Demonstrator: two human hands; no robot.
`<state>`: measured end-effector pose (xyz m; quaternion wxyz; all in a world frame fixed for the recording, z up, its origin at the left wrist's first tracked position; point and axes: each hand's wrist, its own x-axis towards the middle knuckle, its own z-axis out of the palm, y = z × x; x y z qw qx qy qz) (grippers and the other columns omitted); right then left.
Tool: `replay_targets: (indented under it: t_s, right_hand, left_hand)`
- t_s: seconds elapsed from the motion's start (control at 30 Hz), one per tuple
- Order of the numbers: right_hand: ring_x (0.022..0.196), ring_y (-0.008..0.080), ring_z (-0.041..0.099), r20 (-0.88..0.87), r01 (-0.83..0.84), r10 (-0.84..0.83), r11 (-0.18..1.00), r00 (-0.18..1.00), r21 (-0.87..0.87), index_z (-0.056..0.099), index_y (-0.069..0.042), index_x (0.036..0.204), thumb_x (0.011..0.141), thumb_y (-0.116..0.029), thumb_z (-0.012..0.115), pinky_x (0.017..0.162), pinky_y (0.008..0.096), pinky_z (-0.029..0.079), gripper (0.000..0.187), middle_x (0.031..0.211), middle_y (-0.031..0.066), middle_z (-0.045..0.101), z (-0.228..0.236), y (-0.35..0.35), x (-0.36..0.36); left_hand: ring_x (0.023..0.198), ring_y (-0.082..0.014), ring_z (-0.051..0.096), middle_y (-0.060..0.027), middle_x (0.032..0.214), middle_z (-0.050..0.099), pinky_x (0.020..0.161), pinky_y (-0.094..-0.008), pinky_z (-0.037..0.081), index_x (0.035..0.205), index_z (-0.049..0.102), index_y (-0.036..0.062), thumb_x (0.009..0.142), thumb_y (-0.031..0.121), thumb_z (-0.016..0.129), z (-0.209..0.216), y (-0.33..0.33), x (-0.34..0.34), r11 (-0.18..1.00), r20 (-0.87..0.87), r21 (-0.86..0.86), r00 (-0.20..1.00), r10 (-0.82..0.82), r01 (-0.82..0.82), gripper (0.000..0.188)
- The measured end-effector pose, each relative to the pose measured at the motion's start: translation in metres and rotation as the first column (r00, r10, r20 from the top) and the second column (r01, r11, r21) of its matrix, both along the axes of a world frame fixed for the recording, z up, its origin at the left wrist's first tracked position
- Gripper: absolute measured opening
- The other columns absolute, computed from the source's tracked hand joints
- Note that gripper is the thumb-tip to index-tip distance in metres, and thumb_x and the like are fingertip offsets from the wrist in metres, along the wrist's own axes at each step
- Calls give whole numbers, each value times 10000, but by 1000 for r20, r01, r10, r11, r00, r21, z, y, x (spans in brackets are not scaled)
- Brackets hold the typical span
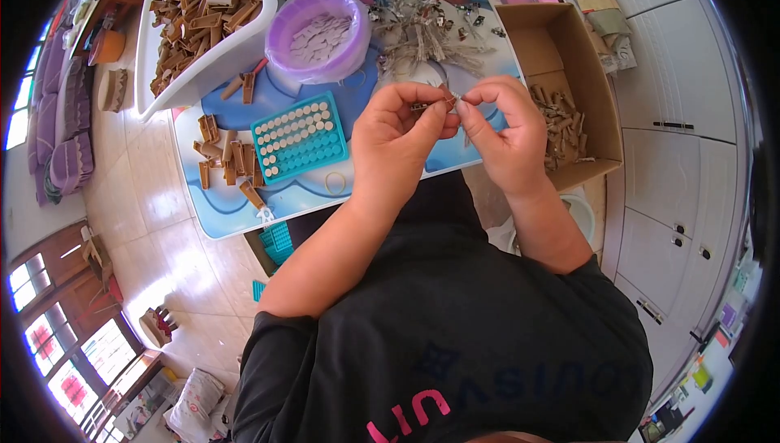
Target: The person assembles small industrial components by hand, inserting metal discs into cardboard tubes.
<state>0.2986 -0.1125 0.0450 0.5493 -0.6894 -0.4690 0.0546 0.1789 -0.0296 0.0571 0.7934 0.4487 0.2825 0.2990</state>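
My left hand and my right hand meet over the table's right part, fingertips close together. The left fingers are closed around a small part, mostly hidden, with thin wire ends showing. At its right side my right thumb and forefinger pinch the pale, thin wire end. Just beyond the hands lies a heap of small metal parts with grey wire bundles. To the left is a turquoise tray of round pockets, several holding white discs. Brown plastic casings are scattered beside it.
A purple bowl with white pieces stands behind the tray. At the far left a white bin is full of brown casings. An open cardboard box with brown pieces stands right of the table. White cabinets line the right side.
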Motion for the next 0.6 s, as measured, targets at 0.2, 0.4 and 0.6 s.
replay_targets:
  t_s: [0.2, 0.4, 0.6]
  right_hand:
    - [752, 241, 584, -132, -14, 15, 1000, 991, 10, 603, -29, 772, 725, -63, 682, 691, 313, 435, 98, 781, 81, 617, 1, -2, 0]
    - [734, 238, 586, -132, -84, 82, 996, 988, -9, 603, -18, 764, 725, -50, 671, 673, 312, 441, 84, 764, 89, 618, 4, -7, 0]
    - [801, 158, 562, -109, -97, 83, 986, 991, -135, 602, -6, 813, 790, -42, 649, 822, 304, 421, 64, 824, 51, 603, 9, -15, -6]
  left_hand:
    - [802, -151, 632, -98, 930, 608, 733, -264, 544, 1123, 540, -32, 880, -20, 556, 4, -2, -1, 999, 21, 4, 999, -47, 47, 244]
    - [787, -152, 640, -83, 923, 613, 728, -269, 546, 1191, 533, -10, 881, -2, 563, 2, -6, -5, 994, -9, 56, 996, -89, 90, 312]
    - [813, -125, 625, -60, 930, 610, 716, -259, 544, 1100, 566, -23, 884, -8, 559, -1, -9, -14, 937, -129, 323, 987, -95, 132, 217]
